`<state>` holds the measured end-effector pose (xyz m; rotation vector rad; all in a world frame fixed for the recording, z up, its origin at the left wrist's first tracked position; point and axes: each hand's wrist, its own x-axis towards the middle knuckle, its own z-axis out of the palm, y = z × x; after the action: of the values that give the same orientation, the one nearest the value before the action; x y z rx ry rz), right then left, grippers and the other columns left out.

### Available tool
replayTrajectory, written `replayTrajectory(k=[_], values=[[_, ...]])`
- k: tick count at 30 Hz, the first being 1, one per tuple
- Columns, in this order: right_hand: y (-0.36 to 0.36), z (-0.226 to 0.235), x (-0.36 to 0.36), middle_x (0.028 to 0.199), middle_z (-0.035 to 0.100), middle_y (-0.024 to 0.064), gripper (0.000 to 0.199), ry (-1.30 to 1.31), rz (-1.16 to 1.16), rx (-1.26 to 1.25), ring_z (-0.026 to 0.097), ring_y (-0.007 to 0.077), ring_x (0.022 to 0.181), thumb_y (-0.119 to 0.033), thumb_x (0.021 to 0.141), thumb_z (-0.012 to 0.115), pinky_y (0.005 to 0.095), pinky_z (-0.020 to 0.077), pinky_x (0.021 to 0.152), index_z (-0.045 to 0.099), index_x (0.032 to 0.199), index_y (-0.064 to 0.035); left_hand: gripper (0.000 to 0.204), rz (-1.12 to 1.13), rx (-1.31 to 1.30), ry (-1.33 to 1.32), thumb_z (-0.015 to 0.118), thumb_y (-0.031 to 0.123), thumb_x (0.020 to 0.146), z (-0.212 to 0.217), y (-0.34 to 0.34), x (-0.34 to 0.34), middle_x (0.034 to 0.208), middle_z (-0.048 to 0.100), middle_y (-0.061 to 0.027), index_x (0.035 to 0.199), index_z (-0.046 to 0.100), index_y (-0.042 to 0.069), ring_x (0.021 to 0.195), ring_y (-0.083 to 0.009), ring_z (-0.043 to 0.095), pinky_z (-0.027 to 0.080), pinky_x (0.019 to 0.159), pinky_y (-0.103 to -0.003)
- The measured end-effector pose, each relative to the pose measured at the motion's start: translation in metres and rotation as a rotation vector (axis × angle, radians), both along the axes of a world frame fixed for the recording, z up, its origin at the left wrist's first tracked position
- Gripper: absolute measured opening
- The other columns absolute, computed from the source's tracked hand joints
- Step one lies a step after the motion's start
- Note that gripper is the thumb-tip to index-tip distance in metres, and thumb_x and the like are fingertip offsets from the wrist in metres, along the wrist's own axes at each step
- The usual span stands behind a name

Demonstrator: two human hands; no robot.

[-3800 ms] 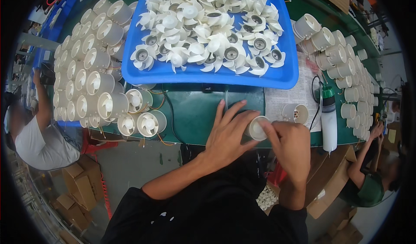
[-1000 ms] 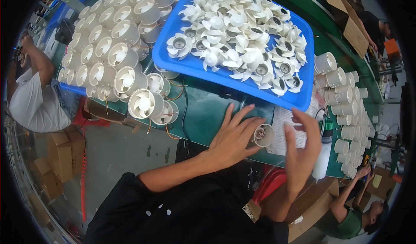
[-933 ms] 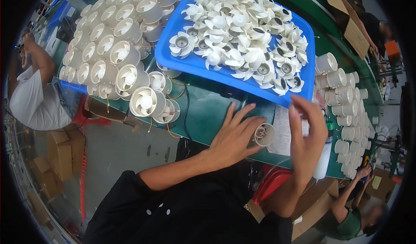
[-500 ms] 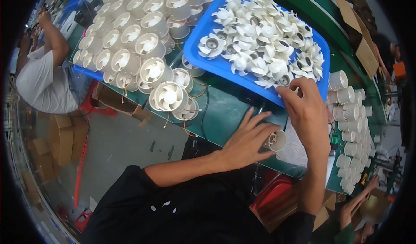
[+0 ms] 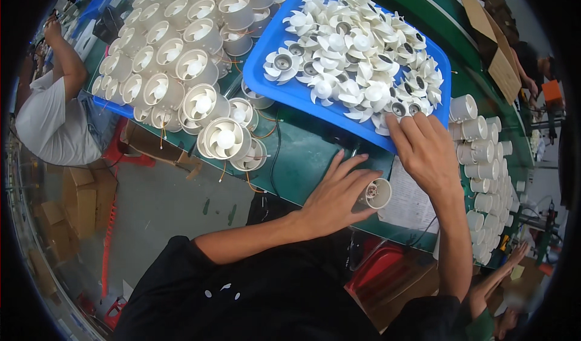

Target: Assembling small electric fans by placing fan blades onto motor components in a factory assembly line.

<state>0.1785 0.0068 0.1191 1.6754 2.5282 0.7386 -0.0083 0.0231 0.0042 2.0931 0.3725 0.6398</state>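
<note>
My left hand [image 5: 331,197] rests on the green tabletop, its thumb and fingers curved around the side of a small white cylindrical fan housing [image 5: 386,194]. The housing's open end faces up, and copper-coloured motor parts show inside. My right hand [image 5: 423,153] reaches over the near rim of a blue tray [image 5: 357,134], fingers bent down. At its fingertips is a white fan impeller [image 5: 380,124]; the thumb's grip is partly hidden. Many more white impellers [image 5: 357,59] lie heaped in the tray.
Finished-looking fans [image 5: 224,138] with thin wires stand stacked at the left. More white housings [image 5: 482,150] are lined up on the right. A printed sheet [image 5: 408,195] lies beside my left hand's housing. Co-workers sit at the far left and lower right.
My right hand's fingers have moved lower and closer in over the impellers at the tray's near rim. The left hand stays around the housing. The whole view has shifted slightly.
</note>
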Motion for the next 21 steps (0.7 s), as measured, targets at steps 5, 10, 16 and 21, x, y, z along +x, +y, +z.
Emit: replayTrajectory(k=[5,10,16,21], values=[[-0.002,-0.002,0.000,0.081,0.050,0.0048,0.030,-0.019,0.003,-0.014,0.053,0.0183,0.076,-0.008,0.067,0.064,0.0298,0.0441,0.066,0.064,0.094,0.0019,0.065,-0.021,0.002,0.006,0.080,0.026,0.077,0.000,0.001,0.001,0.128,0.058,-0.0111,0.133,0.053,0.007,0.138,-0.0324,0.039,0.019,0.118,-0.057],[-0.015,-0.004,0.005,0.078,0.051,0.0053,0.030,0.031,0.081,0.072,0.051,0.0177,0.069,-0.008,0.066,0.065,0.0311,0.0423,0.060,0.065,0.094,0.0033,0.063,0.000,-0.005,0.001,0.081,0.024,0.076,0.000,0.001,-0.001,0.130,0.058,-0.0101,0.129,0.054,0.006,0.138,-0.0330,0.039,0.019,0.118,-0.057],[-0.052,-0.008,0.003,0.086,0.062,0.0124,0.016,0.105,0.165,0.228,0.059,0.0225,0.069,0.000,0.074,0.069,0.0327,0.0485,0.059,0.069,0.089,0.0044,0.058,-0.024,-0.088,-0.035,0.082,0.021,0.075,-0.002,0.001,0.001,0.132,0.058,-0.0103,0.123,0.054,0.005,0.139,-0.0332,0.039,0.019,0.119,-0.057],[-0.082,-0.023,-0.001,0.087,0.064,0.0093,0.011,0.095,0.168,0.232,0.061,0.0217,0.077,-0.002,0.076,0.071,0.0330,0.0518,0.066,0.068,0.087,-0.0035,0.061,0.032,-0.125,-0.050,0.082,0.018,0.072,0.000,0.003,-0.002,0.131,0.054,-0.0175,0.124,0.054,0.002,0.138,-0.0353,0.040,0.022,0.118,-0.055]])
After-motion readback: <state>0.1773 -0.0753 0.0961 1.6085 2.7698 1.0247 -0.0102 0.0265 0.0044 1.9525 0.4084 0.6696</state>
